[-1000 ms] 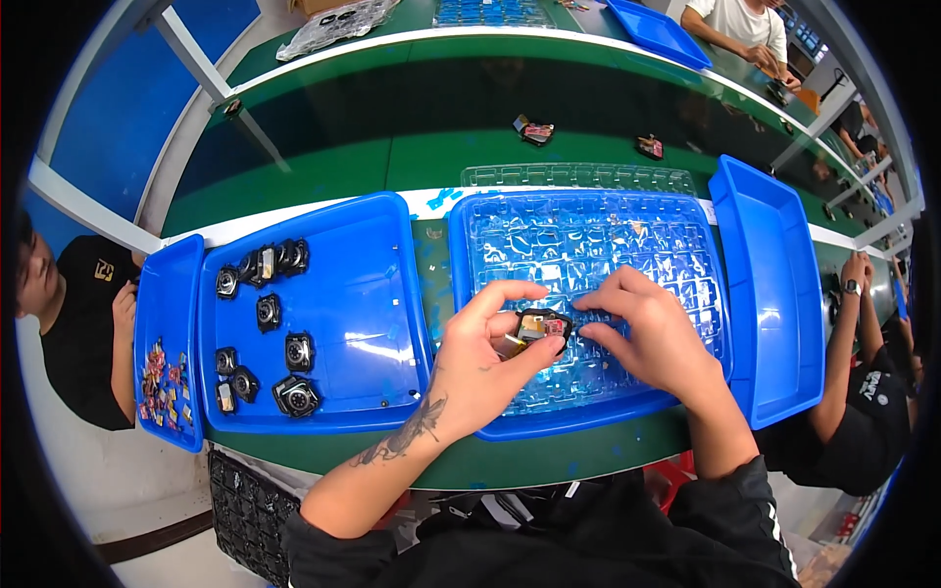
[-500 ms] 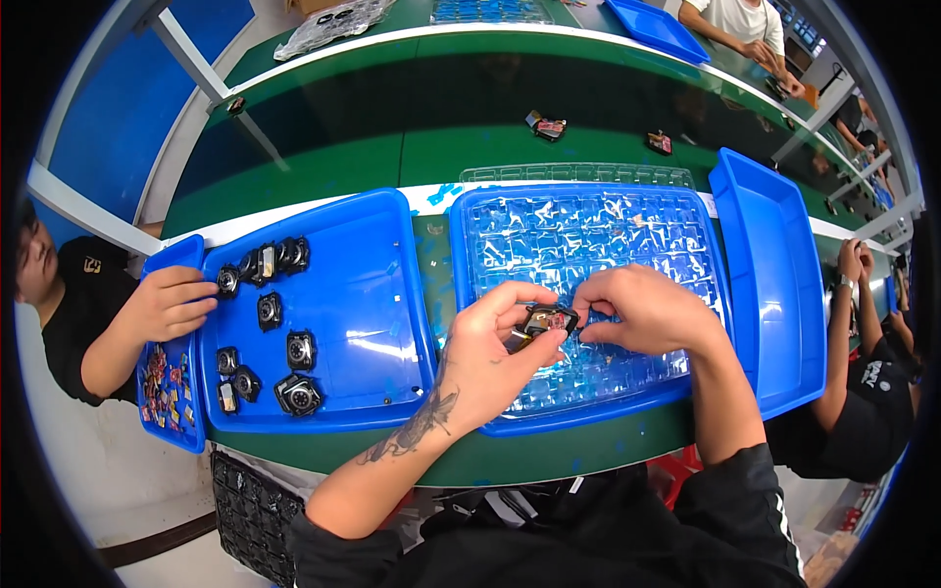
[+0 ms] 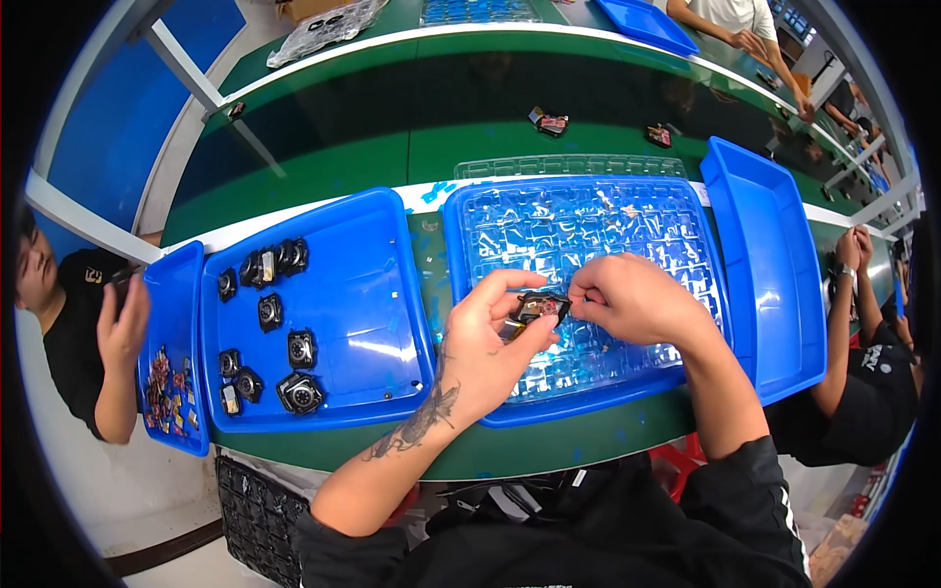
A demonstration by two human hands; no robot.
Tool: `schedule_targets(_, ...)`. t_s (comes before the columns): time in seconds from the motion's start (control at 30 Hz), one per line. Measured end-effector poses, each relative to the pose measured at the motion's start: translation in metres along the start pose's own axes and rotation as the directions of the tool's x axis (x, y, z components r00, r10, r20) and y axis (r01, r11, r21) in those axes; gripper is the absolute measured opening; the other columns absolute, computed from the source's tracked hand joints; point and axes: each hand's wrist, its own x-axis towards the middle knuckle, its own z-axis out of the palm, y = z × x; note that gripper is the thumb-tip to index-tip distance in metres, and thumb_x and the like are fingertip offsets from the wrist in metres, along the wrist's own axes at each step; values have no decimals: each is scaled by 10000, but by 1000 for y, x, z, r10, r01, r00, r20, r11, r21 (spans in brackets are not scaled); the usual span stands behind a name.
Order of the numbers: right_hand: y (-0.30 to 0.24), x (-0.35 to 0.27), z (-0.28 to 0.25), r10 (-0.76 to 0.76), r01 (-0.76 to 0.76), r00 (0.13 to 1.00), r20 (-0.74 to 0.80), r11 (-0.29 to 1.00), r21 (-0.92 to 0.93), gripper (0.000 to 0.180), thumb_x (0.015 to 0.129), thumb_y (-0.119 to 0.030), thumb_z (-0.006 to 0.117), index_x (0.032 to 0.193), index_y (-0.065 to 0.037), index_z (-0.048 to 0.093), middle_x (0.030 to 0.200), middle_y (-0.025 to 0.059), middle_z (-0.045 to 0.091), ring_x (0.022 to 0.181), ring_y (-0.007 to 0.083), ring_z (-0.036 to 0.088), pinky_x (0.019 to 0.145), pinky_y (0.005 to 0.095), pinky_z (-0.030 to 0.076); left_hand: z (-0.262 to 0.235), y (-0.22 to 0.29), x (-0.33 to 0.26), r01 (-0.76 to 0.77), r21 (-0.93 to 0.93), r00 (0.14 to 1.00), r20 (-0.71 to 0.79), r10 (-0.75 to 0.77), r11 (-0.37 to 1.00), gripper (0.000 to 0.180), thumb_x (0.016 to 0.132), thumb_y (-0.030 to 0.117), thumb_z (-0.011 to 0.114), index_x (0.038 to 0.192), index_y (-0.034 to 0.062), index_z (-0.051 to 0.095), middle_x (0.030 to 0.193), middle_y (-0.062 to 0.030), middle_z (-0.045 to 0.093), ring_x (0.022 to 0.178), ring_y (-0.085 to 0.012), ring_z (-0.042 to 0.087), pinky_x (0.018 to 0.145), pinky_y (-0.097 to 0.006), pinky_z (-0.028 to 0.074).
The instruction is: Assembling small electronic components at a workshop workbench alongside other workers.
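My left hand (image 3: 500,328) holds a black smartwatch case (image 3: 539,309) between thumb and fingers, its open side with reddish and yellowish inner parts facing up. At the case's right edge, my right hand (image 3: 627,302) is closed in a pinch; whatever its fingertips grip is too small or hidden to tell. Both hands are over a clear plastic blister tray (image 3: 510,230) with many pockets, lying in a blue tray (image 3: 453,245). To the left, several black watch cases (image 3: 301,348) are spread in another blue tray (image 3: 363,255), most showing a round back.
A narrow blue tray (image 3: 201,412) at far left contains small coloured parts. At right stands a deeper blue tray (image 3: 769,235). Beyond a white rail, two watch units (image 3: 549,122) rest on the green belt (image 3: 441,118). Co-workers sit on both sides, one co-worker's hand (image 3: 123,328) at left.
The left co-worker's hand has withdrawn from the tray of watch cases and is now raised with a dark object. My hands keep hold, with the case turned slightly.
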Motion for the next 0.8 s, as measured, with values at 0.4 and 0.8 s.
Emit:
schedule_targets(0.4,7,-25,-12,53,-14,950,-307,992,128,84,766,-13,662,844,-3,690,802,127,634,712,259,619,679,355,500,0,1,-2,-44,-4,998,-55,44,999,309,886,-55,607,1172,-40,491,990,-164,648,834,-193,696,723,-265,597)
schedule_targets(0.8,2,-54,-6,-50,8,937,-345,992,-122,115,740,-31,718,848,-56,688,853,100,619,798,312,632,692,397,509,-3,10,-3,-86,-81,988,-132,75,993,296,886,-47,610,1162,-36,501,981,-163,658,810,-209,702,711,-265,595)
